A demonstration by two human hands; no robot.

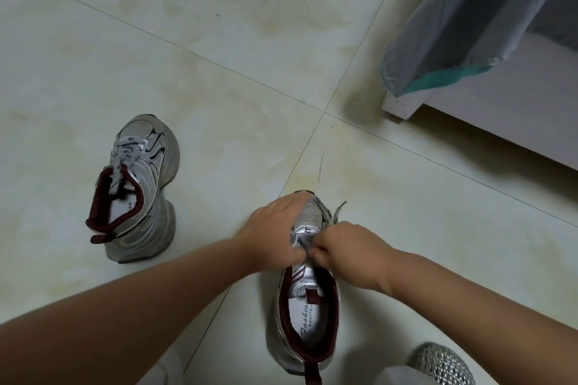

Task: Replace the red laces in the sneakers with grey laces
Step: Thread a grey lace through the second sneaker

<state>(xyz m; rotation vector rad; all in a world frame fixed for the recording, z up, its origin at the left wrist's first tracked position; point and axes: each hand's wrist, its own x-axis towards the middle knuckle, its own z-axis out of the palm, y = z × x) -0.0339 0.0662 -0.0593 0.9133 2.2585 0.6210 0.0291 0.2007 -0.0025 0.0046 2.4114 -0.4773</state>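
Note:
Two silver sneakers with dark red lining stand on the tiled floor. The left sneaker [140, 191] is laced in grey, its lace ends tucked into the opening. The near sneaker [308, 291] sits below me with a grey lace [336, 214] partly threaded; one end sticks out past its right side. My left hand [275, 228] lies over the toe and left side of this sneaker, its fingers hidden at the eyelets. My right hand [347, 253] pinches the grey lace at the tongue. No red lace is in view.
A white furniture base [488, 112] with a grey-and-teal cloth [463, 25] hanging over it stands at the upper right. A shiny silver shoe [444, 366] shows at the bottom right edge. Pale floor tiles [219, 40] spread all around.

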